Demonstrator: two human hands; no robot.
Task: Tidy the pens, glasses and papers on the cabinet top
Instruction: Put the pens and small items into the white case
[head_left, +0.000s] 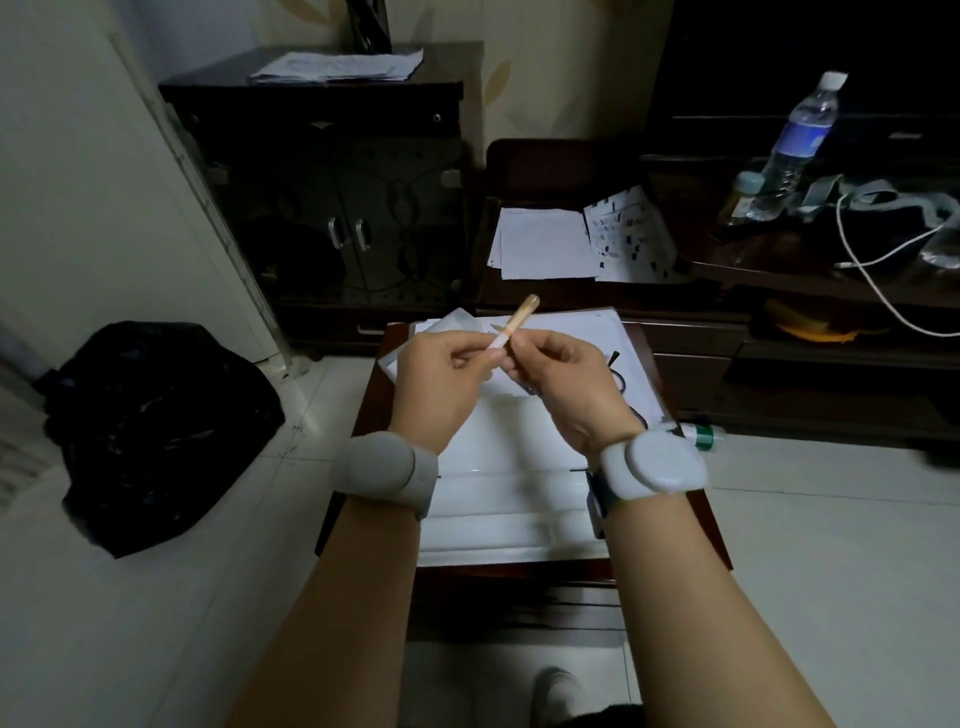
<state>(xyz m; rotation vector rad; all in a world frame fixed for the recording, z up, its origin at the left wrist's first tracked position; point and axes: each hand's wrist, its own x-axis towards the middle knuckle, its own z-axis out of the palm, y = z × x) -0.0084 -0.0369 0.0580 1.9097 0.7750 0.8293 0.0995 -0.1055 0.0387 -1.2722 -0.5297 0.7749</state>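
The tall dark cabinet (332, 197) stands against the far wall, a loose sheaf of papers (337, 65) on its top; whatever dark object stands behind that sheaf is cut off by the upper edge. To the right a long low dark unit (810, 291) runs out of the picture, carrying a water bottle (797, 140), a white cable (872, 270) and some bundled things too dim to name. On the floor at left lies a black bag (150, 431), its contents hidden.

Directly below, the small counter (670, 364) is mostly covered by white sheets (509, 493); the forearms hide much of them. A pair of dark-framed glasses (621, 379) lies on the sheets, largely behind the right wrist, so only parts of the frame show. More sheets (545, 244) rest on a dark seat beyond.

Both hands meet above the counter. The left hand (441, 379) pinches the white end of a pen (511, 327), fingers curled round it; the right hand (566, 384) grips the same pen from the other side, its tan upper part pointing up and away. The pen's lower end is buried between the fingers. Each wrist wears a grey band (652, 465).
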